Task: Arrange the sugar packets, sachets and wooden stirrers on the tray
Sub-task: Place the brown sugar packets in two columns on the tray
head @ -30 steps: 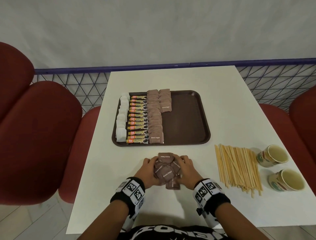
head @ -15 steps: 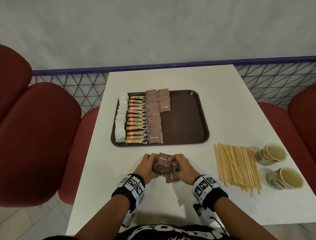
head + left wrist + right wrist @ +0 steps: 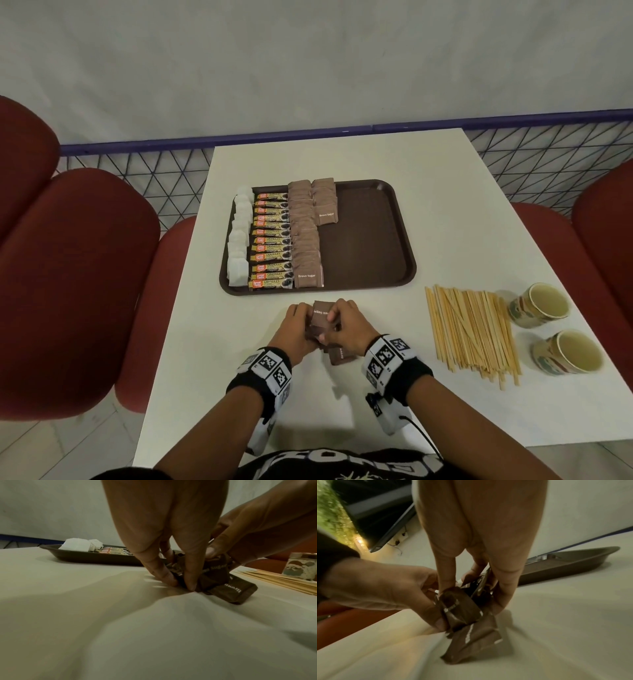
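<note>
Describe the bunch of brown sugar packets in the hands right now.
The bunch of brown sugar packets is dark brown, paper-like, with white "Brown Sugar" print. It sits on the white table just in front of the tray, bunched unevenly, some on edge. The left hand and right hand grip it from either side. One packet lies flat beneath, sticking out toward the person.

A white rectangular worktop (image 3: 445, 212) carries a dark brown plastic tray (image 3: 370, 240) at its middle. In the tray's left part lie four columns: white square sugar packets (image 3: 238, 253) leftmost, then black-and-gold granule stick sachets (image 3: 272, 240), then a full-length column of brown paper sugar packets (image 3: 306, 240), then a short column of the same kind (image 3: 323, 202) at the far end. Before the tray, both hands, left hand (image 3: 294, 329) and right hand (image 3: 346, 325), close together around a bunch of brown sugar packets (image 3: 320, 317). To their right lies a heap of pale wooden stirrers (image 3: 469, 329), with two patterned paper cups (image 3: 548, 325) beyond it near the worktop's right edge.
</note>
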A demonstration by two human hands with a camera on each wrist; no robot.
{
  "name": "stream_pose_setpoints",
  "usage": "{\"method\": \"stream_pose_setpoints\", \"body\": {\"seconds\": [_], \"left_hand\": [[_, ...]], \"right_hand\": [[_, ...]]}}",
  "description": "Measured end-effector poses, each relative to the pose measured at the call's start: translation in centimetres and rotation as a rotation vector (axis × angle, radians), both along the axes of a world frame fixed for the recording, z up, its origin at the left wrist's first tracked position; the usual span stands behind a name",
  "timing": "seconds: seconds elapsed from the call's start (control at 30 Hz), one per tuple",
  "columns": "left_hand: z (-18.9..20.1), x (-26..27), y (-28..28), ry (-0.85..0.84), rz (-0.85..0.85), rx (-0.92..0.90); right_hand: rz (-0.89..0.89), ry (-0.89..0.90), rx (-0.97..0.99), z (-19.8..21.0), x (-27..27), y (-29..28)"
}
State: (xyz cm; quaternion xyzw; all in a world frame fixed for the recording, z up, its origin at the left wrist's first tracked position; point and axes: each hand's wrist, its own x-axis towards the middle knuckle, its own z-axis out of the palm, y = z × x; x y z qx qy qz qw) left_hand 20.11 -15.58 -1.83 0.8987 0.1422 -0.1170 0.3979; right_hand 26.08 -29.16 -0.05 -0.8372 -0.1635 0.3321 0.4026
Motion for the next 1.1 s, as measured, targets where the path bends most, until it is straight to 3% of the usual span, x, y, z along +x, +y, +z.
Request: {"method": "stream_pose_setpoints", "body": {"seconds": [0.2, 0.33, 0.7, 0.9, 1.0, 1.1], "left_hand": [[-0.3, -0.7, 0.7, 0.006, 0.134, -0.187], [-0.5, -0.8, 1.0, -0.008, 0.13, -0.155], [0.2, -0.6, 0.3, -0.054, 0.099, -0.244], [1.8, -0.5, 2.0, -0.13, 0.384, -0.455], [2.2, 0.4, 2.6, -0.126, 0.467, -0.514], [3.1, 1.4, 2.1, -0.044, 0.448, -0.685]], "right_hand": [[0.028, -0.117, -0.003, -0.5, 0.1, -0.2], [0.039, -0.09, 0.069, -1.0, 0.3, -0.7], [-0.245, -0.038, 0.149, -1.9, 0.0, -0.1], [-0.273, 0.071, 0.322, -0.5, 2.0, -1.2], [-0.187, 0.118, 0.393, 0.7, 2.4, -1.0], [-0.082, 0.176, 0.463, 1.7, 1.8, 0.1]]}}
